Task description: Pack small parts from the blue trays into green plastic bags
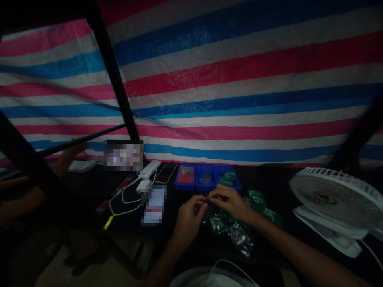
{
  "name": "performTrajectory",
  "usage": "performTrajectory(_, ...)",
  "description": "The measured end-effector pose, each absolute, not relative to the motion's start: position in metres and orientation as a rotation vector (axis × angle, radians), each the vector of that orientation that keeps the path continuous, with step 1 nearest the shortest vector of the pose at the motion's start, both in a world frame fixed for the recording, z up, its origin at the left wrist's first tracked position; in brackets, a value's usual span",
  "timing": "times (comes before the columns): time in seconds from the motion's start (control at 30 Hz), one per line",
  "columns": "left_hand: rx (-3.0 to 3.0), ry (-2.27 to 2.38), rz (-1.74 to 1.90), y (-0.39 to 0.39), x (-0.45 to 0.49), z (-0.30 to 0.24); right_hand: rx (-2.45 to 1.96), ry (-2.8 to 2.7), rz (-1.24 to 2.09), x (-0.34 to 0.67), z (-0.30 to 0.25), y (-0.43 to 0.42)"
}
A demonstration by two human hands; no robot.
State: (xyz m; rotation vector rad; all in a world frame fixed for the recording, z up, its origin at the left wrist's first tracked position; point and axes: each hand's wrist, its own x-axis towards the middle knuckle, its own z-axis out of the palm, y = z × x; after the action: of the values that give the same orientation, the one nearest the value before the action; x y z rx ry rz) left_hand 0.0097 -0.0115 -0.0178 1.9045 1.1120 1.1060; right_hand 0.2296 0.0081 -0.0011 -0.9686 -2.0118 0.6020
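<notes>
My left hand (189, 215) and my right hand (229, 202) meet over a dark table, fingertips pinched together on a small dark part (208, 204) that is too dim to name. Just below the hands lie green packets (223, 223) and a clear plastic bag (241, 239). More green packets (260, 201) sit to the right of my right hand. Behind the hands stands a row of blue bins (206, 177), one with a red lining.
A white fan (338, 199) lies tilted at the right. White charger and cable (140, 187), a phone (166, 172) and a white card (154, 205) lie to the left. Another person's hand (70, 153) rests at far left. A striped tarp (227, 79) hangs behind, black poles (112, 71) cross it.
</notes>
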Motion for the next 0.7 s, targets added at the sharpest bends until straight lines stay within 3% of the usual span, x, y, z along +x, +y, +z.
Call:
performTrajectory(0.4,1.957,1.143,1.182,-0.0098,0.0078,-0.0173,-1.031,-1.843,0.773,0.228,0.005,0.0026)
performTrajectory(0.7,1.986,1.103,1.288,-0.0069,0.006,-0.0202,-0.981,-1.933,0.641,0.2289,0.0035,0.0057)
